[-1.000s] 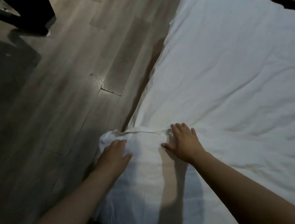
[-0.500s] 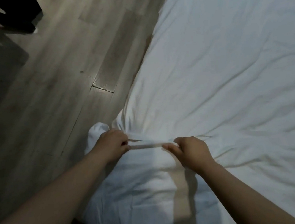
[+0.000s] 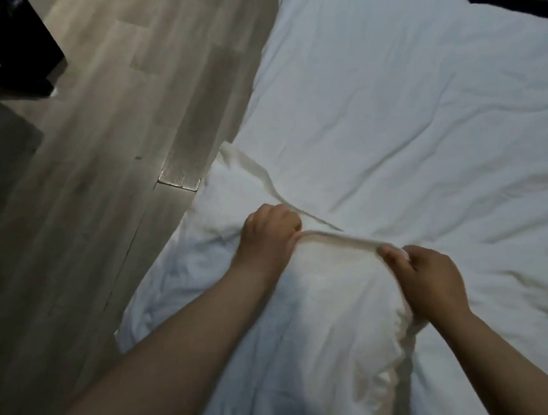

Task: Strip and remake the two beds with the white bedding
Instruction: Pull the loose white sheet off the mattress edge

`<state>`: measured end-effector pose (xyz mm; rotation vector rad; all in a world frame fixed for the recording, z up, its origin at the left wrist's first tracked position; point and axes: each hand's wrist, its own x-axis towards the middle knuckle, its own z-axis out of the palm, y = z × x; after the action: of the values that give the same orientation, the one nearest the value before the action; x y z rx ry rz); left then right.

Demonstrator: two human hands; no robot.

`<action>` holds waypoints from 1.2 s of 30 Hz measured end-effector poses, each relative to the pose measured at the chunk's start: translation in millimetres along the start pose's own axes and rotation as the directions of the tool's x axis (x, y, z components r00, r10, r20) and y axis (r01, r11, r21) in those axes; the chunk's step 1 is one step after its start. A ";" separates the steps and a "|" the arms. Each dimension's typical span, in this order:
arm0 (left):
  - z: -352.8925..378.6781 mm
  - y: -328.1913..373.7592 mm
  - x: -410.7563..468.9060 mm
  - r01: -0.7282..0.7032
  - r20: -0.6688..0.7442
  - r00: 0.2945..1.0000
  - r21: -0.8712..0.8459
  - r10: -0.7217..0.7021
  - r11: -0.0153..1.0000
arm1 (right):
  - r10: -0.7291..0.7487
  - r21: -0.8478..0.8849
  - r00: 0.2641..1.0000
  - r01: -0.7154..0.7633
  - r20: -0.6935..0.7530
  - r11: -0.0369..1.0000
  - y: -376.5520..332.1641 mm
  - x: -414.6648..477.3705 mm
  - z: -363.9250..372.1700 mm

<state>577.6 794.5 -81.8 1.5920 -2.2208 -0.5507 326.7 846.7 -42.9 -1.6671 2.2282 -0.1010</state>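
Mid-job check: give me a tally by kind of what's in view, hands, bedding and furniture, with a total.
Hands: 2, the left hand and the right hand, each gripping a folded edge of the bedding.
White bedding: 1 rumpled mass on the bed; I cannot tell its layers apart.
Dark furniture: 1, on the floor at top left.
Total: 4

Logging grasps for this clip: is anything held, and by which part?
The white cover, by its hem: left hand and right hand each pinch it, the hem stretched between them.
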 end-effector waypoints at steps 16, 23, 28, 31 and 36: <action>-1.1 -169.6 -96.7 0.845 0.488 0.529 -0.233 -0.694 0.481 | -0.158 0.072 0.943 0.143 0.292 0.987 -123.7 56.4 84.8; 21.8 -210.7 -74.3 0.880 0.673 0.428 -0.464 -0.604 0.107 | -0.198 0.120 0.968 0.180 0.156 0.976 -178.5 79.7 144.1; 38.6 -220.3 -90.6 0.754 0.490 0.464 -0.656 -0.738 0.039 | -0.305 0.105 0.950 0.297 0.067 0.949 -201.5 88.0 150.4; 30.5 -243.2 -102.5 0.696 0.329 0.419 -0.715 -0.846 0.066 | -0.441 0.012 0.897 0.441 -0.005 0.897 -245.9 105.7 153.0; 34.5 -269.1 -99.7 0.881 0.636 0.436 -0.447 -0.636 0.156 | -0.344 -0.338 0.914 0.401 0.216 0.851 -245.0 147.5 188.5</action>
<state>809.9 814.3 -252.7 2.0726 -0.7116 -1.8376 575.8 662.5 -189.1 -2.2195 1.8661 0.3692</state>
